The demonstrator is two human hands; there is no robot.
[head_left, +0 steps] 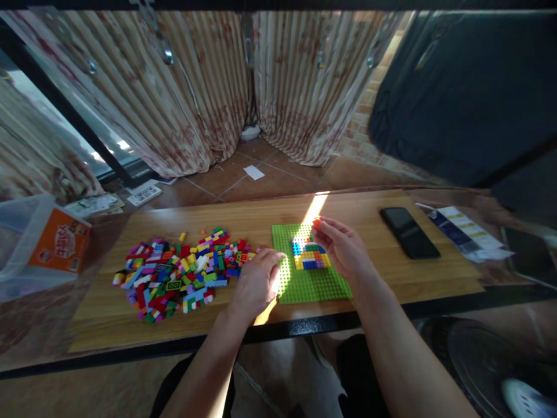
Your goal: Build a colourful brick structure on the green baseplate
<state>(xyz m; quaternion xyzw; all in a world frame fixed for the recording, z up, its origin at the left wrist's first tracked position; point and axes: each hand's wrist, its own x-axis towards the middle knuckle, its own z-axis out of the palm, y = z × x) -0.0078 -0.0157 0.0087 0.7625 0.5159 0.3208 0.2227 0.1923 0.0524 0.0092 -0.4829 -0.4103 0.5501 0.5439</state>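
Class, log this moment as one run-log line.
left hand: resting at green baseplate edge | right hand: holding orange brick above small build | loose bricks: left

Striped curtains point(195, 87) hang over a tiled floor point(270, 180) — sunlight streaks the wooden table point(369, 203).

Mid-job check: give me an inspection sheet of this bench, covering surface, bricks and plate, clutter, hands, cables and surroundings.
Surface: wooden table, a sunlit strip across it.
Job's things: green baseplate with a small multicoloured brick build; loose brick pile to its left.
Clutter: black phone and a printed leaflet on the right; clear plastic bag with an orange label on the left.
Hands: left hand rests on the baseplate's left edge; right hand has an orange brick in its grip above the build.
Cables: nothing seen.
Surroundings: striped curtains, tiled floor, papers on the floor.
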